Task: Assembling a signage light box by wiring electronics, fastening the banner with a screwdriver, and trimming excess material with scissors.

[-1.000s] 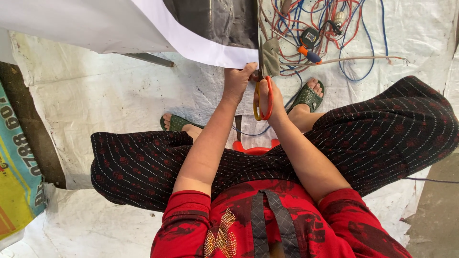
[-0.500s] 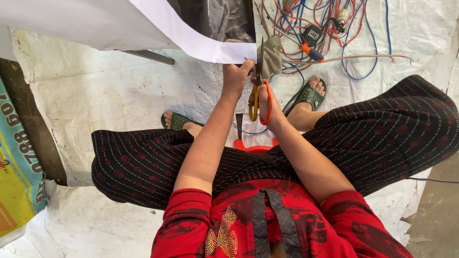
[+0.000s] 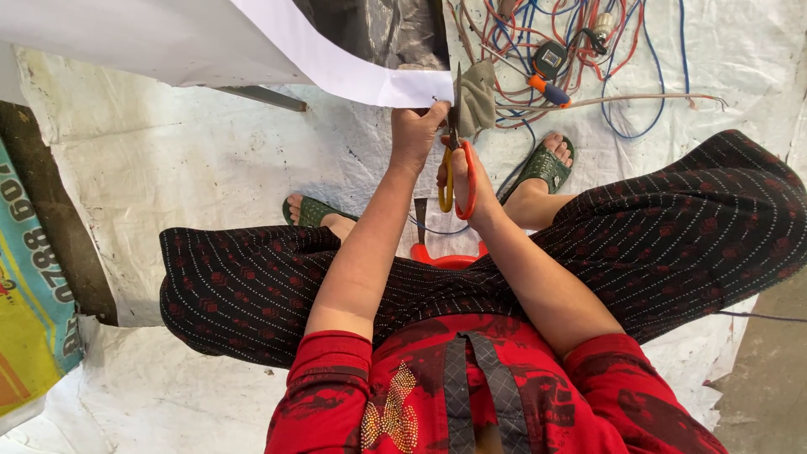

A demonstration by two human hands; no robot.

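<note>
scissors at the edge of a white sheet, seated worker, view from above

item: scissors (image 3: 456, 168), orange and yellow loops, dark blades. held in the right hand (image 3: 465, 181), fingers closed through the loops. long axis runs straight away from the body, tips up at the near edge of the white sheet (image 3: 336, 71). whether the blades are parted or closed cannot be told; they show only as a thin dark line.

item: white sheet, large, hanging across the top of the view, its lower edge slanting down toward the right. it lies directly ahead of both hands, beyond the knees.

item: left hand (image 3: 416, 134), closed in a pinch on the sheet's lower edge, just beside the blades on their left. it is the nearer hand to the sheet; the right hand sits just below it.

item: grey cloth piece (image 3: 477, 97), touching the blades on their right.

surroundings: tangle of red and blue wires (image 3: 580, 59) on the white ground cover (image 3: 168, 160), beyond the right foot, close to the cutting line. green sandals (image 3: 545, 166) either side of a red stool (image 3: 450, 256). open room lies left of the hands along the sheet's edge; the right side is crowded by wires.
</note>
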